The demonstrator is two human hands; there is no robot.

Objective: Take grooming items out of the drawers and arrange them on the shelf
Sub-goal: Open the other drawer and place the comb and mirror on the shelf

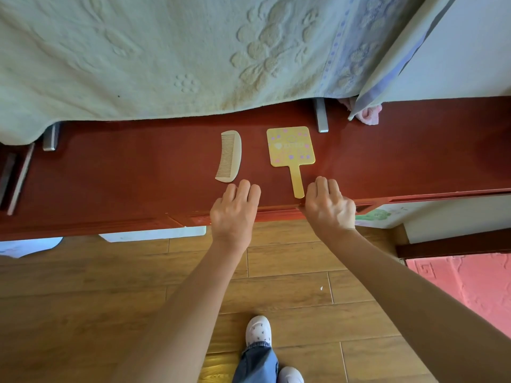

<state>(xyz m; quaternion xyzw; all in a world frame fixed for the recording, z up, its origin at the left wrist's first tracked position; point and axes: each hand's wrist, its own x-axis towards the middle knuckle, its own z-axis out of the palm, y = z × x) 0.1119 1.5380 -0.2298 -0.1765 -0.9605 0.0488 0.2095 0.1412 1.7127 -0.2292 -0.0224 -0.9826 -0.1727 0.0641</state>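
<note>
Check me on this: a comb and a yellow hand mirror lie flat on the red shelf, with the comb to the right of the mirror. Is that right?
Not quite. The head view shows the comb to the left of the yellow hand mirror, not to the right. Both do lie flat on the red shelf.

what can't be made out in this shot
- Drawers: the head view looks down on the shelf top, so what they contain and whether they are open cannot be told.
- Right hand: its own back hides whether the fingers grip the shelf's front edge.
- Hand mirror: the print is too small to read.
- Back of the shelf: hidden by the hanging towel.
- Pink cloth: mostly behind the towel.
</note>
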